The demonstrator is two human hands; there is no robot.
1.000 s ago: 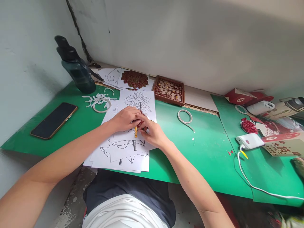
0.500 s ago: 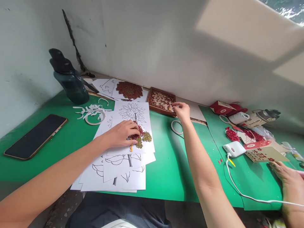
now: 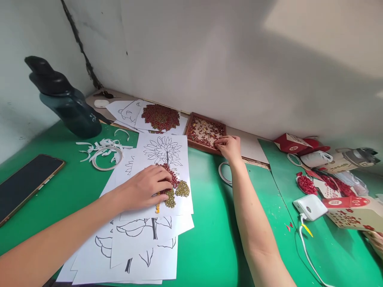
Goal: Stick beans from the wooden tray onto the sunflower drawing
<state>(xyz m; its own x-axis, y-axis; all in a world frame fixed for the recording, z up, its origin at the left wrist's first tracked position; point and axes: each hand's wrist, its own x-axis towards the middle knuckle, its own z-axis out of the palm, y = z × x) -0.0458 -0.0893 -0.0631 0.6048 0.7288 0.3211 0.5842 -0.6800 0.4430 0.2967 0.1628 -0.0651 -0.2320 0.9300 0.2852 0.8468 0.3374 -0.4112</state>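
My left hand (image 3: 149, 186) lies on a sheet with a line-drawn flower (image 3: 163, 150), fingers apart and resting over a patch of beans. Around those fingertips show red beans (image 3: 169, 175), green beans (image 3: 183, 189) and a short strip of yellow grains (image 3: 157, 208). At the back, my right hand (image 3: 229, 147) reaches to the front right corner of a brown tray (image 3: 206, 150) of scattered red and yellow grains (image 3: 206, 129). Its thumb and fingers are pinched together low over the grains; whatever is between them is hidden.
A dark water bottle (image 3: 67, 105) and phone (image 3: 28, 185) stand left, near a tape roll (image 3: 107, 168) among white paper scraps. A bean-covered sheet (image 3: 161, 116) lies behind. To the right are a white charger with cable (image 3: 310, 207), red-and-beige boxes (image 3: 350, 215) and another person's hand (image 3: 374, 240).
My right hand stays at the tray, its fingers now lower and closer to the grains. My left hand keeps its place on the sheet. The camera view has shifted closer and turned slightly.
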